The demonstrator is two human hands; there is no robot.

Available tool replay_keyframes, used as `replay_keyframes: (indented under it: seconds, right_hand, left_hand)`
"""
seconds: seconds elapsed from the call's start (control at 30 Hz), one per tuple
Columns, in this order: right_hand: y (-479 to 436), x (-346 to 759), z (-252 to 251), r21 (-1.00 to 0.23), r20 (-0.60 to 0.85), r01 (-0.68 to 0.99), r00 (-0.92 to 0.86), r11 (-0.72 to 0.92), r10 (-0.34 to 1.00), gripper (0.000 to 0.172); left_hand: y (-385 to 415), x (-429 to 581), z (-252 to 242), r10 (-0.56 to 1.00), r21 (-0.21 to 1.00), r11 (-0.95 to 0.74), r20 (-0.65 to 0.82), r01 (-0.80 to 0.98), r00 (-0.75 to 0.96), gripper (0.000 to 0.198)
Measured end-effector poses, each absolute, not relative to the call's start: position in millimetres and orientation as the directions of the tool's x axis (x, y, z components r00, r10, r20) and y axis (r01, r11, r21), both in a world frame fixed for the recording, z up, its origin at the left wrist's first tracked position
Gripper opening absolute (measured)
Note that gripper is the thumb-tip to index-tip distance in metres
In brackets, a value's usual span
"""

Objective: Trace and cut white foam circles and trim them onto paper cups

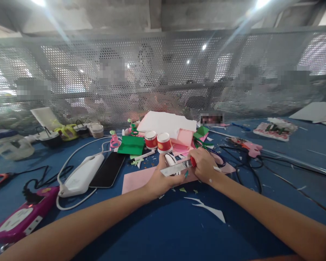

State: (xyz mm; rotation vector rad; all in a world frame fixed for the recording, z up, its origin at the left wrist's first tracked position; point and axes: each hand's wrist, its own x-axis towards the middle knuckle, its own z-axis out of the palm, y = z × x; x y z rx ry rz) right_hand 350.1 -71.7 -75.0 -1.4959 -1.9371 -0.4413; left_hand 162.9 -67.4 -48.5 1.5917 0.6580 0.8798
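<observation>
Right hand (204, 165) grips red-handled knife (178, 167), blade toward nine o'clock; left hand (159, 179) holds white piece (170, 159) behind it. From hands: cups (164, 145) at eleven, phone (108, 171) at nine.

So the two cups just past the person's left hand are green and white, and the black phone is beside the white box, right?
Not quite. The head view shows that the two cups just past the left hand are red and white, not green and white. The black phone is beside the white box.
</observation>
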Motion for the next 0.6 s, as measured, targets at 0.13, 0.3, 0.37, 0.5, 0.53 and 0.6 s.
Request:
replay_keyframes:
  seconds: [0.13,0.3,0.37,0.5,0.53,0.6]
  right_hand:
    - [-71.8,348.3,-76.6,-0.117,0.675,0.948,-0.142,0.295,0.724,0.009]
    - [-71.4,342.5,-77.5,-0.162,0.662,0.937,-0.129,0.309,0.738,0.008]
    - [-71.0,340.8,-77.1,-0.156,0.662,0.941,-0.127,0.301,0.738,0.010]
    - [-69.0,343.3,-75.2,-0.117,0.660,0.948,-0.148,0.295,0.736,0.009]
    - [-68.5,344.8,-74.7,-0.106,0.662,0.952,-0.149,0.288,0.735,0.009]
    - [-67.9,347.9,-74.0,-0.088,0.663,0.962,-0.138,0.260,0.736,0.009]
  left_hand:
    - [-67.1,163.2,-49.6,0.799,0.972,-0.233,0.202,-0.018,0.567,0.048]
    - [-65.8,164.7,-50.1,0.813,0.955,-0.294,0.230,0.037,0.534,0.045]
    - [-66.5,164.8,-48.6,0.817,0.955,-0.296,0.241,0.021,0.524,0.045]
    - [-67.2,163.5,-47.3,0.819,0.967,-0.256,0.213,0.007,0.533,0.044]
    - [-66.8,163.2,-48.2,0.819,0.967,-0.256,0.218,-0.003,0.530,0.045]
    - [-65.1,162.7,-51.0,0.818,0.964,-0.264,0.245,-0.039,0.520,0.049]
